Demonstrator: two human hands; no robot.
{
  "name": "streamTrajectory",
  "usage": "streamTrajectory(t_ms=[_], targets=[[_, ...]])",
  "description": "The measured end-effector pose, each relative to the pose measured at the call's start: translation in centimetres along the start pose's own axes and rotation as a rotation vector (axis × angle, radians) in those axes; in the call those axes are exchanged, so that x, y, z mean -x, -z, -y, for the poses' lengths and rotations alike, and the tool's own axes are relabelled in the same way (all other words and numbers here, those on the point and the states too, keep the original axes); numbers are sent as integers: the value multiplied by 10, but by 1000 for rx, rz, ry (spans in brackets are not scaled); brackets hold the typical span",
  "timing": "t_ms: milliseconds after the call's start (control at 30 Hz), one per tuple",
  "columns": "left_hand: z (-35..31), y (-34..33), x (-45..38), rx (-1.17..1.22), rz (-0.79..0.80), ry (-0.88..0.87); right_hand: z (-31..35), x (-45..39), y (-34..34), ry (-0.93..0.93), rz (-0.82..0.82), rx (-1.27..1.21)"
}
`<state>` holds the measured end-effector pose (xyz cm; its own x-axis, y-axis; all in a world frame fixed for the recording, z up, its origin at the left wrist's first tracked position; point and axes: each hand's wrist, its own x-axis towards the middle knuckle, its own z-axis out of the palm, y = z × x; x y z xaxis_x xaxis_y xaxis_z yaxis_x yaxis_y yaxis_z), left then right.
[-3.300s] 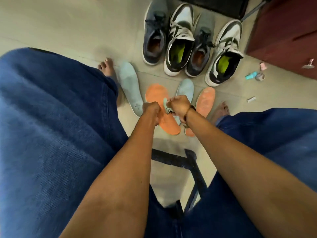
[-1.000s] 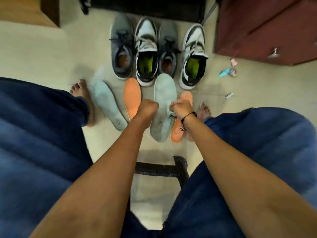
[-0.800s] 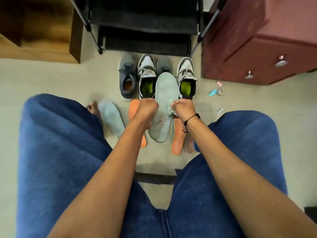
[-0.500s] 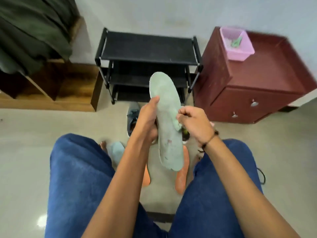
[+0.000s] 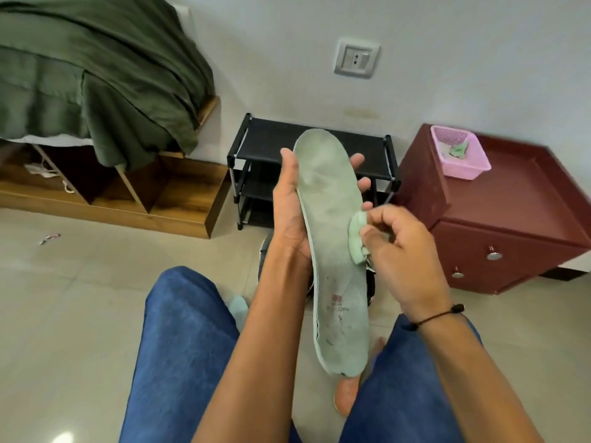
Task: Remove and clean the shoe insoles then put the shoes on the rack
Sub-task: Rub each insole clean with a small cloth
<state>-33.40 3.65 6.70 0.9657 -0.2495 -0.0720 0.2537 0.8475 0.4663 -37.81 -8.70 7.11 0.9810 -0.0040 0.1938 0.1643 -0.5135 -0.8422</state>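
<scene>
Closest in, both forearms reach out over the blue jeans. The left hand cradles the pale green insole from behind, thumb along its left edge and fingertips poking out past the right edge, so it's held up off the floor, toe end up. The right hand pinches a small green cloth against the insole's right edge. An orange insole lies on the floor below. Further back, the black shoe rack sits against the wall.
</scene>
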Motion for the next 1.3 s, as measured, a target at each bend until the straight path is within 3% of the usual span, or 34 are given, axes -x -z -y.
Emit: streamTrajectory(t_ms=[100, 233, 567, 700, 900, 1133, 1300], targets=[[-5, -9, 0, 42, 13, -73, 27, -14, 9, 243, -194, 151], [-3, -28, -8, 40, 39, -94, 60, -54, 19, 443, -340, 152], [12, -56, -12, 42, 136, -144, 95, -72, 0, 684, -366, 375], [11, -59, 5, 48, 6, -177, 87, -74, 1, 676, -465, 470], [7, -43, 5, 10, 71, -164, 70, -80, 34, 493, -525, 259], [15, -43, 7, 60, 60, -208, 86, -59, -9, 606, -300, 223], [17, -38, 8, 1, -13, -200, 71, -74, -5, 637, -429, 401]])
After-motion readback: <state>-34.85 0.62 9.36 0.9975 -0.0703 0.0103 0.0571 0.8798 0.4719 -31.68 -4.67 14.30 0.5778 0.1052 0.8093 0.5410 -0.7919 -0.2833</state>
